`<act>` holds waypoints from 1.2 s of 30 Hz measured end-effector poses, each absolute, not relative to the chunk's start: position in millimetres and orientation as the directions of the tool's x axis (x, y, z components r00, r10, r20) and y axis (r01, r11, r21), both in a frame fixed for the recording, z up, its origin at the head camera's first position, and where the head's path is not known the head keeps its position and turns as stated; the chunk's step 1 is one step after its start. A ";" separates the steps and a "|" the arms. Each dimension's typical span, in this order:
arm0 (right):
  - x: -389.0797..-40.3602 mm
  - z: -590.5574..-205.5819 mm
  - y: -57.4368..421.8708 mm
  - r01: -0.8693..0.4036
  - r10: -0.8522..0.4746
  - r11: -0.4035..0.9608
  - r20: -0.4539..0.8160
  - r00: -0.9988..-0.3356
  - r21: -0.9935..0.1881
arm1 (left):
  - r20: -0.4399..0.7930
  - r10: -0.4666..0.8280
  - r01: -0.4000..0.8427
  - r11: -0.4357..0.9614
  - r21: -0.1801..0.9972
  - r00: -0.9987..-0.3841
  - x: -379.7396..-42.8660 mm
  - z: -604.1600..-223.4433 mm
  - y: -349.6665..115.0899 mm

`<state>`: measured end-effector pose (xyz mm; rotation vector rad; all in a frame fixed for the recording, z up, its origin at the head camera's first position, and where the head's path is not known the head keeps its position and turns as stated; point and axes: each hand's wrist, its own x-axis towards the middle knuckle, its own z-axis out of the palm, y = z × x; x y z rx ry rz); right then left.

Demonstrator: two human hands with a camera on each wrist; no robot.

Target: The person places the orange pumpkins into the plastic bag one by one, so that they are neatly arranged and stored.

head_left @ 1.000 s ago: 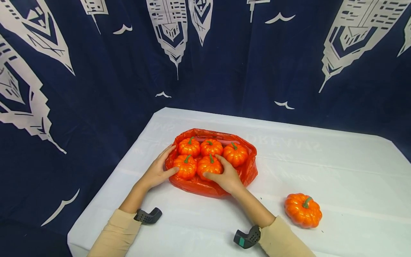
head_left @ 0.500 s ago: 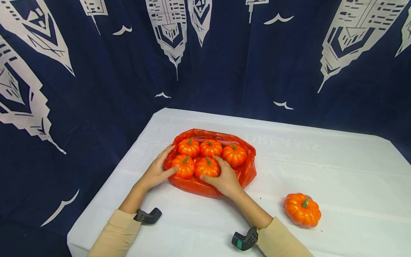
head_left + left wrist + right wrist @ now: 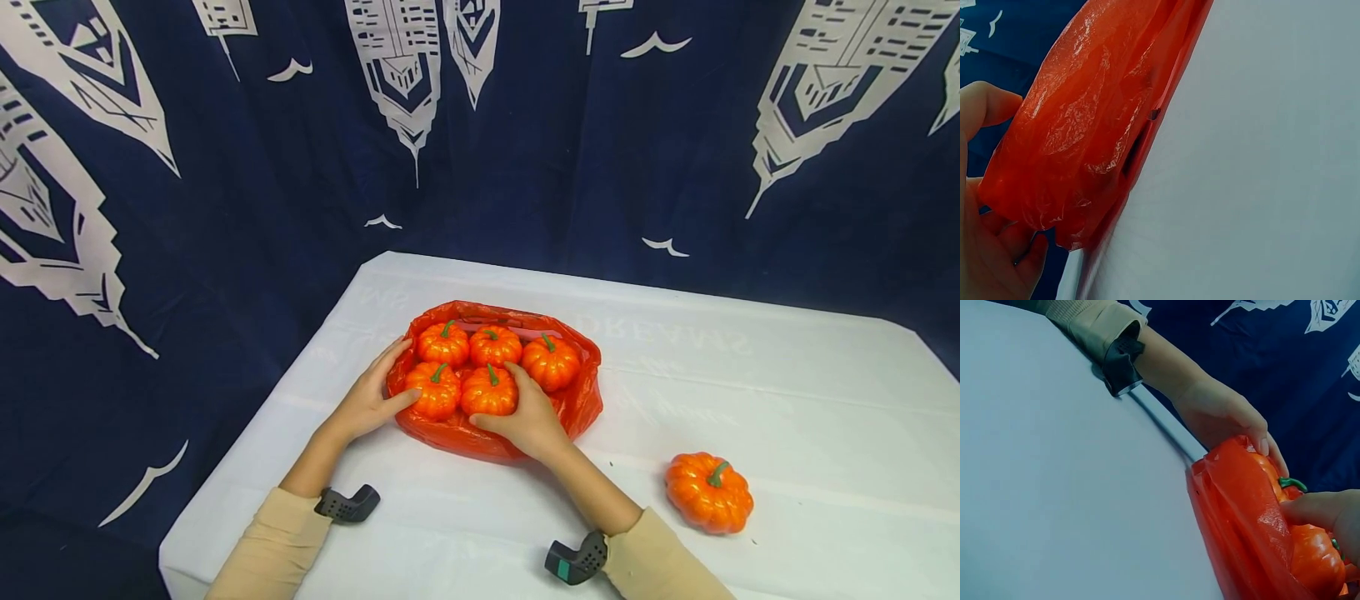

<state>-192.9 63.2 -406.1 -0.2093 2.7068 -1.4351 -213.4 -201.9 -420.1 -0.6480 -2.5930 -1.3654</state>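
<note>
A red plastic bag (image 3: 480,443) lies wide open on the table, holding several small orange pumpkins with green stems. My left hand (image 3: 366,404) holds its left side, fingers along the outside and thumb over the rim by the front-left pumpkin (image 3: 437,395). In the left wrist view, the curled fingers (image 3: 1013,250) support the bag from below. My right hand (image 3: 534,419) grips the front-middle pumpkin (image 3: 487,395), its thumb at the near side and fingers at the far right. Three more pumpkins, such as the back-right one (image 3: 551,365), sit behind. Parts of the right fingers are hidden.
Another orange pumpkin (image 3: 708,493) sits on the white-covered table (image 3: 810,417) to the right of the bag. A dark blue curtain (image 3: 510,183) with white building prints hangs behind. Black devices (image 3: 348,505) are strapped to both wrists.
My right hand's thumb has slid slightly lower at the near side of the front-middle pumpkin, which has shifted a little. The left hand and the loose pumpkin stay put.
</note>
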 end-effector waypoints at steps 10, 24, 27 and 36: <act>-193.0 -394.8 68.1 -0.079 -0.133 0.570 0.003 -0.991 -0.818 | 0.312 0.310 0.433 0.498 0.751 -0.898 -214.9 -420.4 -201.5; -190.1 -369.2 79.8 -0.109 -0.175 0.500 0.023 -0.984 -0.859 | 0.304 0.307 0.425 0.502 0.753 -0.902 -212.8 -417.8 -201.6; -188.8 -363.8 84.0 -0.124 -0.186 0.469 0.039 -0.982 -0.874 | 0.307 0.311 0.430 0.500 0.752 -0.899 -213.1 -418.4 -202.1; -179.0 -352.2 103.0 -0.124 -0.195 0.460 0.036 -0.980 -0.879 | 0.310 0.310 0.431 0.493 0.756 -0.899 -213.8 -419.8 -202.1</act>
